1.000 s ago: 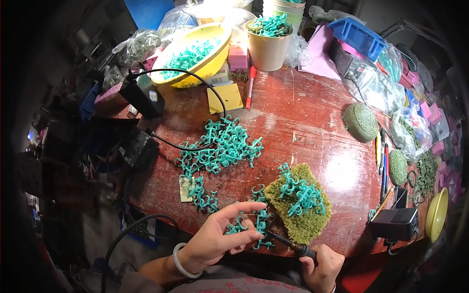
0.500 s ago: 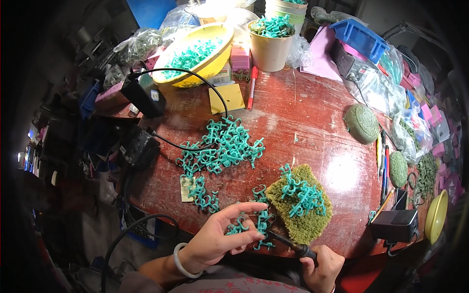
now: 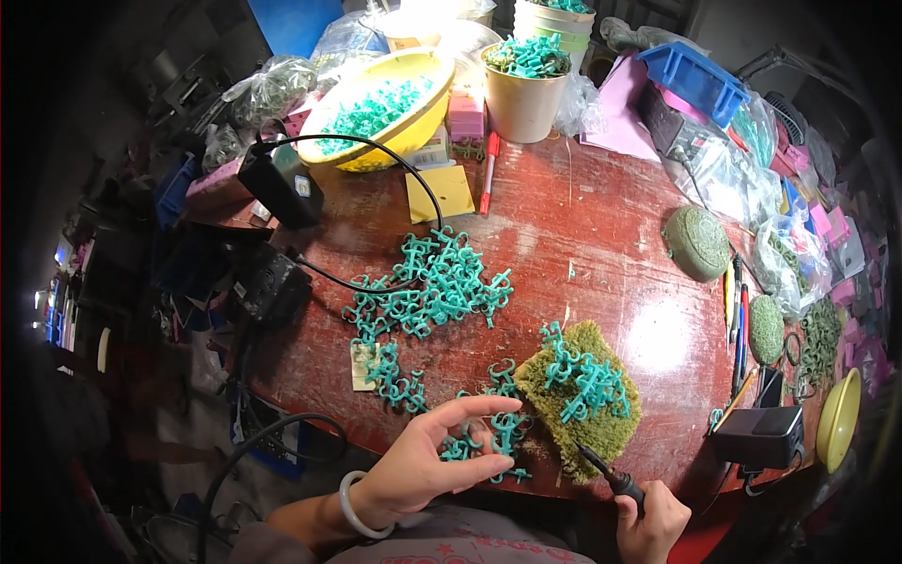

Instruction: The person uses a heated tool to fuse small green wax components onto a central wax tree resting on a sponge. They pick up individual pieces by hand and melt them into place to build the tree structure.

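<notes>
While shirt lettering (image 3: 495, 545) shows, left hand (image 3: 423, 462) gapes and right hand (image 3: 656, 526) grips a tool (image 3: 620, 481).

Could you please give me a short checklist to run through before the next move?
1. Tool secure in the right hand: ok, fingers closed around its handle.
2. Left hand away from the tool's tip: ok, they are apart.
3. Left grip holding a part: cannot tell; thumb and forefinger are apart, with teal parts showing between them.
4. Teal cluster on the pad: ok.
5. Tip touching the pad: cannot tell.
6. Cable clear of the pile: not ok, it crosses it.
</notes>
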A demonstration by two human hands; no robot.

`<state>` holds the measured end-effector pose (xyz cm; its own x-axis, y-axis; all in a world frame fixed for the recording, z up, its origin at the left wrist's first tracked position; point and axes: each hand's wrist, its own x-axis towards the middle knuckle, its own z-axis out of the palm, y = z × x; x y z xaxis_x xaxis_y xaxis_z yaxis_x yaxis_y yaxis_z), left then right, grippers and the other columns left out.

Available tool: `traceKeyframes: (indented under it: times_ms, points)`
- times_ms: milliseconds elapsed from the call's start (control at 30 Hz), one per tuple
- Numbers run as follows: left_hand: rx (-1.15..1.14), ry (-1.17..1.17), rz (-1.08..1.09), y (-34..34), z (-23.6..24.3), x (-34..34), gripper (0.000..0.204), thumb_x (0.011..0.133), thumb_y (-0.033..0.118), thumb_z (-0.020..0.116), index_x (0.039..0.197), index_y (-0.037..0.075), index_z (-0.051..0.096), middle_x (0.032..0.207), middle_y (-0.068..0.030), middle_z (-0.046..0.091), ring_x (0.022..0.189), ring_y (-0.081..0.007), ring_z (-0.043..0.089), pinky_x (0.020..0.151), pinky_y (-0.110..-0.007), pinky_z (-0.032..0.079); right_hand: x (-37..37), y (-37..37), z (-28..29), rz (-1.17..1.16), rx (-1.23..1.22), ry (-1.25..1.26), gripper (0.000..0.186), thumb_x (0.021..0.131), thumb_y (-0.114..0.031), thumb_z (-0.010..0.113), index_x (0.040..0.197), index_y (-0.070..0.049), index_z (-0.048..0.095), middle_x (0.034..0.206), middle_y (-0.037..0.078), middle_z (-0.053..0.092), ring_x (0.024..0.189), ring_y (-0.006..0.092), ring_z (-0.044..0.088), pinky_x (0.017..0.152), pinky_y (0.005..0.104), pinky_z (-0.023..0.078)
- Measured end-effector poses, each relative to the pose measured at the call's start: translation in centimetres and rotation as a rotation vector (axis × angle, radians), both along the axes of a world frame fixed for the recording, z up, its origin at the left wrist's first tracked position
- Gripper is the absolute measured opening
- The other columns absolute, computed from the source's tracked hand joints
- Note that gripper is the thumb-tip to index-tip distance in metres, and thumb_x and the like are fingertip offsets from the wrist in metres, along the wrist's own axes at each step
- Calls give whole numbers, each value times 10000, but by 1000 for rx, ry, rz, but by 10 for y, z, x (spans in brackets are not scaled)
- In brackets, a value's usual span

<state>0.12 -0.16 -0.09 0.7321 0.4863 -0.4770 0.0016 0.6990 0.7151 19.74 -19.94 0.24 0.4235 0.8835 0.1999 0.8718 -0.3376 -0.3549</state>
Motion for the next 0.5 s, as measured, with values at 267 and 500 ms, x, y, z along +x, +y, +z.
traceKeyframes:
  times_ms: [267,500]
  points:
    - [188,47,-29,-1,-3,1,522,798,-24,705,1290,48,545,847,38,458,835,-47,434,764,-193,407,1,0,-6,-7,-5,-1,258,897,-292,630,874,-36,605,728,153,582,602,345,580,537,387,464]
    - [214,67,-35,-2,-1,3,509,799,-19,706,1281,49,555,880,24,451,856,-47,431,768,-187,409,2,-2,-8,-3,23,-6,299,903,-328,617,836,-38,589,689,143,545,563,342,546,509,393,433]
